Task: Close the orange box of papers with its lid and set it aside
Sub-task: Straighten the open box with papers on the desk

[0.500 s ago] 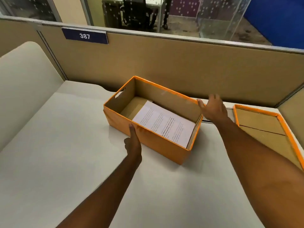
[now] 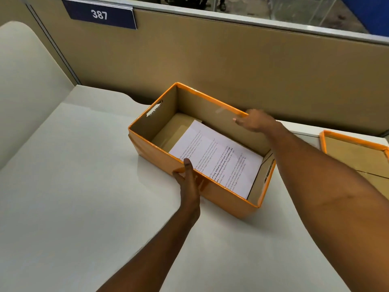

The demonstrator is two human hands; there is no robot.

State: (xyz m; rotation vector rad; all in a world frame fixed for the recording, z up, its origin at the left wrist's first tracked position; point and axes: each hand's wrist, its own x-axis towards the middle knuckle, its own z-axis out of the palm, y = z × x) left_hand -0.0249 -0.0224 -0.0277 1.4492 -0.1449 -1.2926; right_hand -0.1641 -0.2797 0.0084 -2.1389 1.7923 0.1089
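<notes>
An open orange box stands on the white desk, its long side turned diagonally. Printed papers lie flat on its brown floor. My left hand grips the near long wall, thumb over the rim and fingers against the outside. My right hand rests on the far long wall's rim near the right corner, fingers curled over it. The orange lid lies upside down on the desk at the right edge, apart from the box.
A tan partition wall with a blue "387" plate runs close behind the box. A cream curved divider rises at the left. White desk surface spreads to the left and front.
My right hand has moved left from behind the box's right end onto its far rim. My left hand's thumb now hooks over the near rim. The view has come closer.
</notes>
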